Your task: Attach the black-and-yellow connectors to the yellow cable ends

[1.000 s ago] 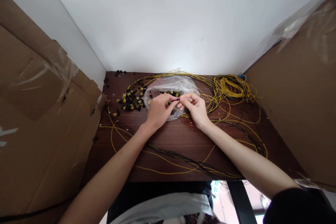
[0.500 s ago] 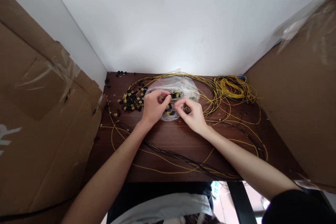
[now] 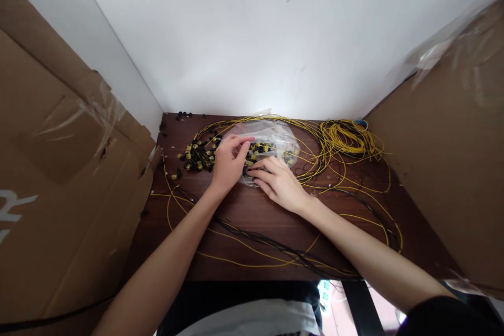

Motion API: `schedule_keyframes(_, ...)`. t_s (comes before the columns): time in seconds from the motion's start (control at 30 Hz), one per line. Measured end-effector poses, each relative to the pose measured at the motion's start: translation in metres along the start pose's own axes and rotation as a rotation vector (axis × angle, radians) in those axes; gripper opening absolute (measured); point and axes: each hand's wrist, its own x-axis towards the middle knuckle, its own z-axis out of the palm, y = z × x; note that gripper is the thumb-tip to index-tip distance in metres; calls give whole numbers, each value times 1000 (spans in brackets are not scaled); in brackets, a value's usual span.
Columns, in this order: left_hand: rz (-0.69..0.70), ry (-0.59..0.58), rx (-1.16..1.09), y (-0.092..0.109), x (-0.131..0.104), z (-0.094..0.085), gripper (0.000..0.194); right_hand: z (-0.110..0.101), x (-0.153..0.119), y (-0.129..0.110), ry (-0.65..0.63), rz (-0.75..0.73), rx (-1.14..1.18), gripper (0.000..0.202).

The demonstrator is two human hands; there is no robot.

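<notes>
My left hand (image 3: 230,163) is at the left side of a clear plastic bag (image 3: 271,128). Its thumb and index finger are close together in a pinch; what lies between them is too small to make out. Over the bag's front part reaches my right hand (image 3: 277,181), fingers slightly apart and stretched to the left. Their tips are at a small black piece (image 3: 245,170), and the thumb is hidden. Small black and yellow connectors (image 3: 262,147) lie in the bag. To the left of my left hand is a pile of similar black and yellow connectors (image 3: 199,156).
A coil of yellow wire (image 3: 346,139) lies at the back right of the brown table (image 3: 252,215). Loose yellow and black wires (image 3: 271,241) cross the front. Cardboard (image 3: 71,168) stands on the left, more cardboard (image 3: 444,157) on the right, and a white wall (image 3: 252,37) behind.
My right hand has moved slightly left and down, turning from a pinch to fingers reaching at the bag. My left hand stays nearly in place, and the view has tilted slightly.
</notes>
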Motion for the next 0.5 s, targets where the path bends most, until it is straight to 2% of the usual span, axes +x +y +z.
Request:
schedule_keyframes(0.17, -101, 1, -147, -1, 0, 4, 21, -1, -1, -2, -15, 19, -29, 18)
schedule_keyframes(0.33, -199, 23, -317, 3, -1, 7, 13, -1, 0, -2, -24, -18, -56, 20)
schedule_keyframes(0.5, -287, 23, -471, 6, -1, 7, 16, 0, 0, -2, -24, -46, -63, 23)
